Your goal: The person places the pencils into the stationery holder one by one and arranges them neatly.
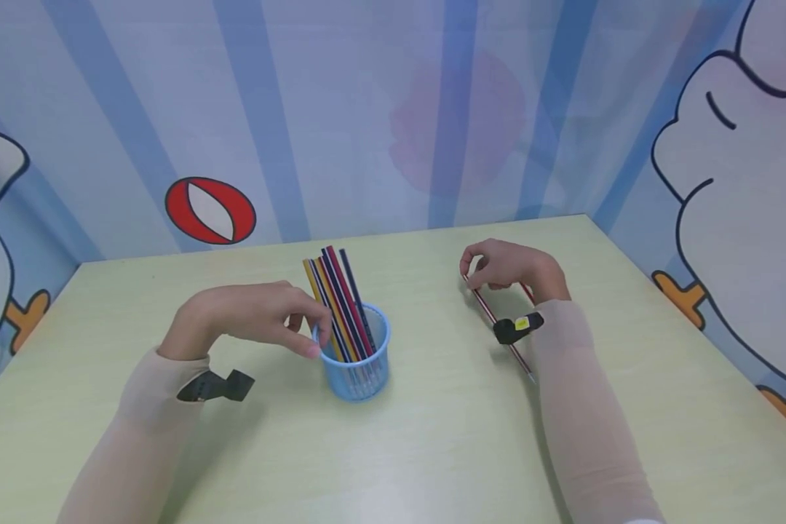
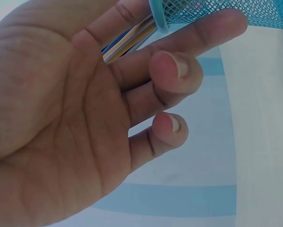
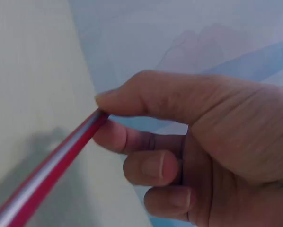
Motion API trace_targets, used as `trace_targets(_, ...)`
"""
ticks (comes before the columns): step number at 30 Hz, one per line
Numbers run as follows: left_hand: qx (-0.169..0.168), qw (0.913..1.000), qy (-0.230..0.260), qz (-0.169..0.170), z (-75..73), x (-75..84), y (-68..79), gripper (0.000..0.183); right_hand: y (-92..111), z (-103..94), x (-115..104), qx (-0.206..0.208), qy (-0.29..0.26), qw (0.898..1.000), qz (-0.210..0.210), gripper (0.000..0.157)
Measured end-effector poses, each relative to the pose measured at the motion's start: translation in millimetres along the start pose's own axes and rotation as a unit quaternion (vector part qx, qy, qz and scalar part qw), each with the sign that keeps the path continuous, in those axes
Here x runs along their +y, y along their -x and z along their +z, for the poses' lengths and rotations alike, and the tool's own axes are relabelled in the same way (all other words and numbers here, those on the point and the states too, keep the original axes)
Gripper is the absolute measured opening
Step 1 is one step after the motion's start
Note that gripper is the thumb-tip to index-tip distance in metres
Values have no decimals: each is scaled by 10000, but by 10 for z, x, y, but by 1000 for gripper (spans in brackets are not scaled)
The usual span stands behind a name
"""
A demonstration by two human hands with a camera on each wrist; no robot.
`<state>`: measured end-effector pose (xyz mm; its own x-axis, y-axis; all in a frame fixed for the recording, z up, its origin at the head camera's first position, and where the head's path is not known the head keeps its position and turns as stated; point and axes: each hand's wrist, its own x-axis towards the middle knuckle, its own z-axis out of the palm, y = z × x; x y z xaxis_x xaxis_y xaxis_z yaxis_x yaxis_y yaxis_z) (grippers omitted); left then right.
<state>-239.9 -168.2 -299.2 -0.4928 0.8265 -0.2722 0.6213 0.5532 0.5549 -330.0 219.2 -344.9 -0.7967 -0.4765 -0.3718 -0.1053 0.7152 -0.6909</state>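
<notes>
My left hand (image 1: 262,314) pinches the rim of a light-blue mesh pencil cup (image 1: 360,378), thumb and index finger on either side of the wall. The cup stands upright with several pencils (image 1: 340,306) in yellow, red and dark blue leaning to the left in it. In the left wrist view, the cup's mesh (image 2: 269,12) shows at the top, and the other fingers curl loosely beside it. Right of the cup, my right hand (image 1: 507,263) pinches one end of a red-and-silver striped pencil (image 3: 51,170) between thumb and index finger. Its other end slants toward me, partly behind the wrist camera.
Another red stick-like item (image 1: 527,292) shows partly behind my right wrist. The pale wooden table (image 1: 426,444) ends at a printed curtain (image 1: 367,131) at the back, with more printed cloth at both sides.
</notes>
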Motion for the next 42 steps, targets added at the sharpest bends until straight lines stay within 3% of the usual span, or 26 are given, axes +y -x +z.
trace_targets(8,-6,9999,-72,-93,3,-5,-1,10,239,-49,-333,677,-185,9935,-892,17)
trace_targets(16,3,9997,-59,-252,0,8,-3,15,439,-97,-559,1131,-590,9718,-1985,16)
trace_targets(23,19,9995,-60,-301,-6,22,0,14,562,-109,-735,1875,-981,9362,-2807,15)
trace_targets(33,11,9994,-33,-357,-13,41,5,14,686,-29,-988,2812,-1305,8847,-3482,11)
trace_targets(39,15,9993,-13,-365,-17,46,-7,18,743,34,-1113,2964,-1772,8501,-3976,12)
trace_targets(42,3,9993,14,-364,-8,42,-11,19,731,75,-1157,2917,-1726,8458,-4119,13)
